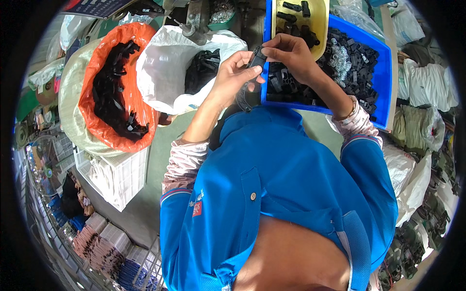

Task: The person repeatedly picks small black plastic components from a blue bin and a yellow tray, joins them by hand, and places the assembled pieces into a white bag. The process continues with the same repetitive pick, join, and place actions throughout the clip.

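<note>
My left hand (238, 73) is closed round a black plastic part (257, 58) with a curved end hanging below the fingers; its exact kind I cannot make out. At the part's upper end, the thumb and fingers of my right hand (290, 54) are pinched together, touching it or holding something small against it. Just beyond and below my right hand stands a blue bin (390, 72) filled with small black plastic pieces (361, 58). A heap of metal springs (340, 62) lies on those pieces. Set into the bin's far left is a yellow tray (320, 29) with a few black pieces.
Left of my left hand stands a white bag (162, 68) holding black parts. Farther left is an orange-lined sack (133, 36) of long black parts, above a white plastic crate (124, 179). A metal fixture (194, 29) and a green tub of small bits (223, 19) sit at the far side.
</note>
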### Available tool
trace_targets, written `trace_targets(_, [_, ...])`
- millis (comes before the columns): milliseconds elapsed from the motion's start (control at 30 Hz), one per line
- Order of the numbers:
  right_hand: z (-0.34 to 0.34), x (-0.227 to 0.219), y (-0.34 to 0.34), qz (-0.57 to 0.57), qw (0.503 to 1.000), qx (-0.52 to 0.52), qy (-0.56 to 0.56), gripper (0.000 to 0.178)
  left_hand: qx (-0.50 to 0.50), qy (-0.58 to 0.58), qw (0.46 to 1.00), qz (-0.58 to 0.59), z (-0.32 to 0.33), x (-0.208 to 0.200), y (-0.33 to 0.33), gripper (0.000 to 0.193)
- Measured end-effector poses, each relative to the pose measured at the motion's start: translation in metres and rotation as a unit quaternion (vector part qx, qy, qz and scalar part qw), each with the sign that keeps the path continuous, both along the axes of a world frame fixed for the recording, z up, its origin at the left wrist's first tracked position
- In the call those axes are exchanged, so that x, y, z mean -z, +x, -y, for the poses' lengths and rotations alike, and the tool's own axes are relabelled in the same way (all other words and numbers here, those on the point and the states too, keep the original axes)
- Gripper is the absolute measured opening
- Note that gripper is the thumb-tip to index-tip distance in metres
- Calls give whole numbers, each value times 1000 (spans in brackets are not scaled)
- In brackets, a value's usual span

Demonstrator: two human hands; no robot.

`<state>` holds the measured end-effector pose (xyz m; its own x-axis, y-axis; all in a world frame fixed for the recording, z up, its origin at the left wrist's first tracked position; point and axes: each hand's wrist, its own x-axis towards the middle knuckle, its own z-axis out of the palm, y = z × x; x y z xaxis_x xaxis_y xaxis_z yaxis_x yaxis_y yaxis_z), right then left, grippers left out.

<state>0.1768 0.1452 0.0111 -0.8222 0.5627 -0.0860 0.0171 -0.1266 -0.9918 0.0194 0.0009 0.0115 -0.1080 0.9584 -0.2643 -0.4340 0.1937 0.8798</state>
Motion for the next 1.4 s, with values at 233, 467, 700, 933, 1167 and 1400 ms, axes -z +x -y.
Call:
trace_targets(233, [22,-4,5,-14,999,28,-9,19,-83,31,984,-157,-4,6,8,28])
trace_targets(467, [-2,-10,-4,5,999,31,29,18,-92,82,972,-198,-1,8,-10,22])
trace_targets(700, [-127,55,-25,292,713,107,628,29,-123,58,960,-243,-8,2,-28,21])
trace_targets(933, [-37,-38,-37,9,992,39,120,22,-141,63,938,-312,15,4,-78,26])
trace_targets(1167, [-1,-29,-87,-21,997,-15,71,27,-110,151,914,-361,21,-6,-115,24])
trace_targets(1400, [11,-32,-119,33,991,9,126,27,-93,200,883,-414,24,-2,-149,27])
